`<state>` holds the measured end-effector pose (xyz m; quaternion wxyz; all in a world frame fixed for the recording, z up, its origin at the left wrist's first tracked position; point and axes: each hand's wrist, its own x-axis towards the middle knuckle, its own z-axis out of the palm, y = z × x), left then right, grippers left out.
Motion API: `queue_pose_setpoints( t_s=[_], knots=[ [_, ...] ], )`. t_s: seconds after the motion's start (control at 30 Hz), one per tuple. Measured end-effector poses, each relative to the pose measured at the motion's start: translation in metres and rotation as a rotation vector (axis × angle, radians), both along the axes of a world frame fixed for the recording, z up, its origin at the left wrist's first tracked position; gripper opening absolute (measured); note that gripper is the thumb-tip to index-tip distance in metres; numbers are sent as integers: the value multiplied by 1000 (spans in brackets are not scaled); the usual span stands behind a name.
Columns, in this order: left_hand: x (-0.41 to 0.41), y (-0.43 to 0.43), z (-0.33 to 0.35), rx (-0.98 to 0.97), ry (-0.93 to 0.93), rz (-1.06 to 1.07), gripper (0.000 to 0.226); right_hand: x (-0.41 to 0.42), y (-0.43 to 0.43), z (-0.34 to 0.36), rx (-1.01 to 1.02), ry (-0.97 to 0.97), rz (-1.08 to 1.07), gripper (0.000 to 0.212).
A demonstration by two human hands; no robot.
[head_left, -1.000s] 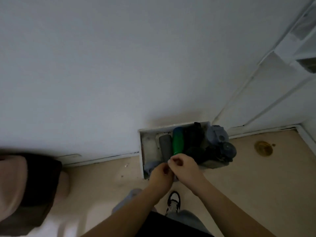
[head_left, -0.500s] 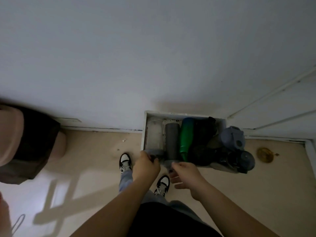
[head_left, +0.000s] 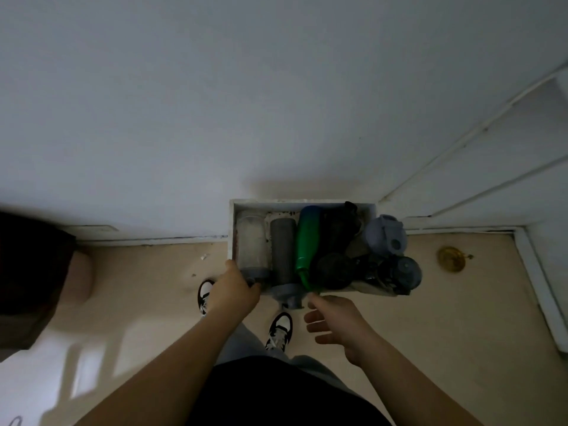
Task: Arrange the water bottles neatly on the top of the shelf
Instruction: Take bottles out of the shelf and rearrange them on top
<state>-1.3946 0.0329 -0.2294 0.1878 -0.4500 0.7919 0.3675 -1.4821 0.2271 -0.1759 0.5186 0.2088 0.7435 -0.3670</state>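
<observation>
- The water bottles lie side by side on the top of the white shelf (head_left: 302, 203), which stands against the wall.
- At the shelf's left end lies a clear bottle (head_left: 252, 244), its cap end toward the person; next to it a grey bottle (head_left: 282, 250), whose cap sticks out past the shelf's front edge.
- Right of the grey bottle is a green bottle (head_left: 307, 238), then a black bottle (head_left: 335, 238) and a dark round lid (head_left: 333, 270).
- At the shelf's right end a grey-blue jug (head_left: 385, 236) and a dark bottle with a blue lid (head_left: 399, 272) crowd past the edge.
- The left hand (head_left: 233, 290) is curled around the clear bottle's cap end.
- The right hand (head_left: 338, 318) hovers just before the shelf's front, fingers spread, holding nothing.
- Below the shelf, two shoes (head_left: 279, 330) stand on the beige floor (head_left: 445, 318).
</observation>
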Motion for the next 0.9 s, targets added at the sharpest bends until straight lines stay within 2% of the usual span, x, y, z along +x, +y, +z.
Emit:
queue_pose_setpoints(
  t_s=[0.07,0.1,0.17,0.27,0.37,0.5,0.53,0.63,0.67,0.8,0.9],
  knots=[
    [-9,-7,15,-104,-53,-154,39,-5,12,6,-28,0,-42,31],
    [-15,-8,23,-174,-17,-196,38,-8,20,7,-38,3,-83,30],
    [-32,-2,42,-234,205,-207,35,-14,37,11,-50,23,-185,30],
    [-62,28,67,-187,567,-303,31,-17,61,12,-56,101,-394,32],
    [-80,63,77,-159,718,-479,39,-16,78,20,-16,301,-549,56],
    [-83,86,65,-144,637,-662,48,-22,85,35,-78,615,-445,100],
    [-82,88,62,-158,630,-666,46,-25,84,38,-100,681,-378,100],
    [-80,90,60,-229,633,-690,47,-36,76,45,-155,812,-220,57],
    [-80,89,60,-226,623,-689,48,-39,74,42,-143,828,-210,51],
    [-80,87,61,-144,570,-630,53,-45,69,21,-69,838,-203,58],
    [-81,88,61,-118,575,-612,53,-46,64,27,-142,812,-303,33]
  ],
)
